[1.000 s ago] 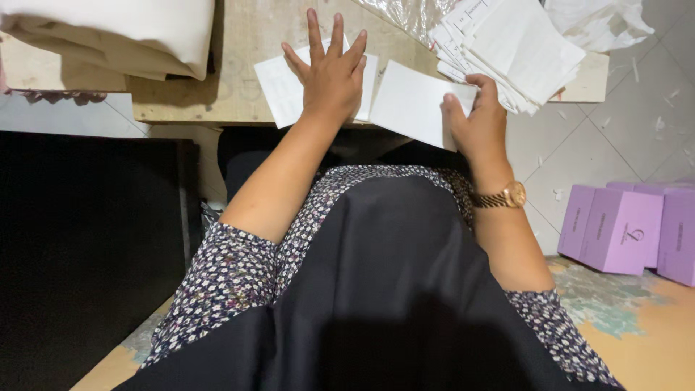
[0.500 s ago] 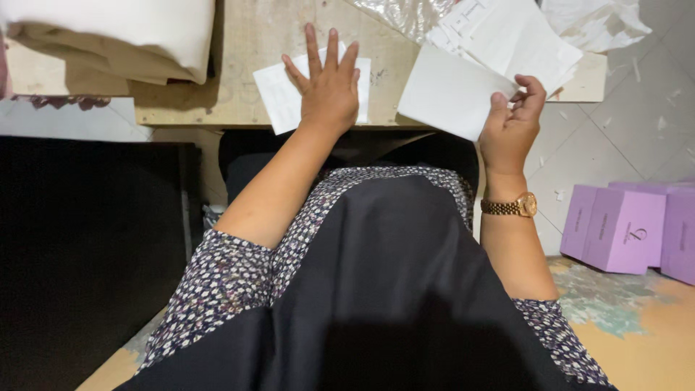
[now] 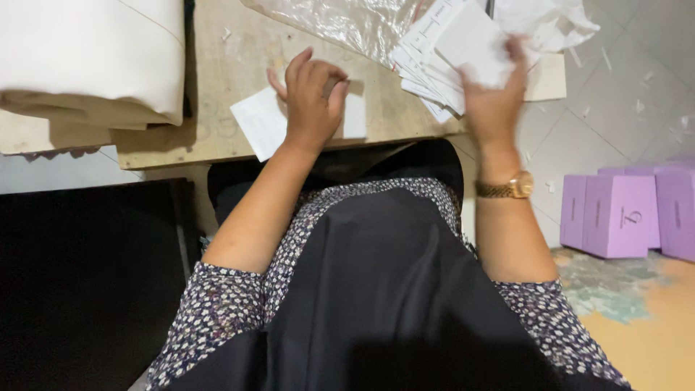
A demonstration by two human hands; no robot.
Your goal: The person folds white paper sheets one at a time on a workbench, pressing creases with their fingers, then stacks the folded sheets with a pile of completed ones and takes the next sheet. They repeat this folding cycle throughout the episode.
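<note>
White card [image 3: 262,123] flat on desk [image 3: 210,87], near front edge, under left hand [image 3: 310,101]. Left fingers [image 3: 298,66] curled, pressing down on card, not gripping. Right hand [image 3: 494,98] blurred, raised at card stack [image 3: 434,61] on desk's right end; fingers seem to pinch top card [image 3: 474,40], grip unclear. Clear plastic [image 3: 347,25] behind stack. Cloth roll [image 3: 87,65] far left. Purple boxes [image 3: 626,213] on floor, right.

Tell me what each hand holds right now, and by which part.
Right hand holds a white card by its lower edge, blurred. Left hand holds nothing; it presses on a white sheet.
</note>
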